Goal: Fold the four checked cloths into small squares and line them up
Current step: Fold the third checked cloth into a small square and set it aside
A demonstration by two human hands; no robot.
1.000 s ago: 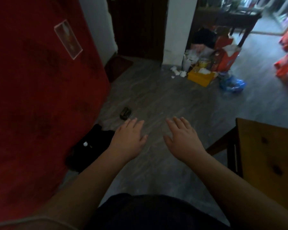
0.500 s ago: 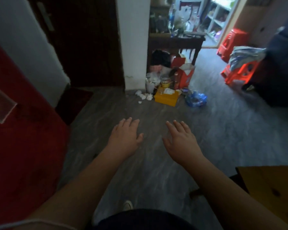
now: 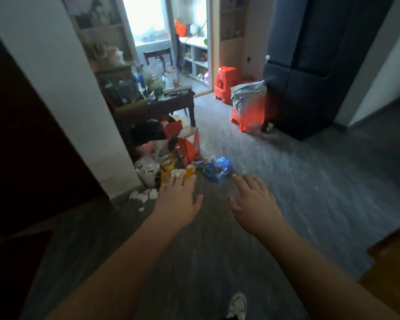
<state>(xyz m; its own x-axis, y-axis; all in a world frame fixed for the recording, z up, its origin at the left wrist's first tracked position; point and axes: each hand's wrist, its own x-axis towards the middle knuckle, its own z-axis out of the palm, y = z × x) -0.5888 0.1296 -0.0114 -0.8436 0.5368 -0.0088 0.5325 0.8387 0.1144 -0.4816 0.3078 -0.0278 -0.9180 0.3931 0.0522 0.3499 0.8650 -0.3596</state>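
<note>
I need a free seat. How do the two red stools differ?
The far stool has a bare top; the near stool carries a grey bundle. The far stool stands at the doorway; the near stool stands closer, beside the dark cabinet. Both are red and upright on the floor.

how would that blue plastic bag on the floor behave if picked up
Probably floppy: the blue plastic bag looks crumpled and shapeless. Likely light, being thin film; a push should slide it over the smooth floor.
</note>
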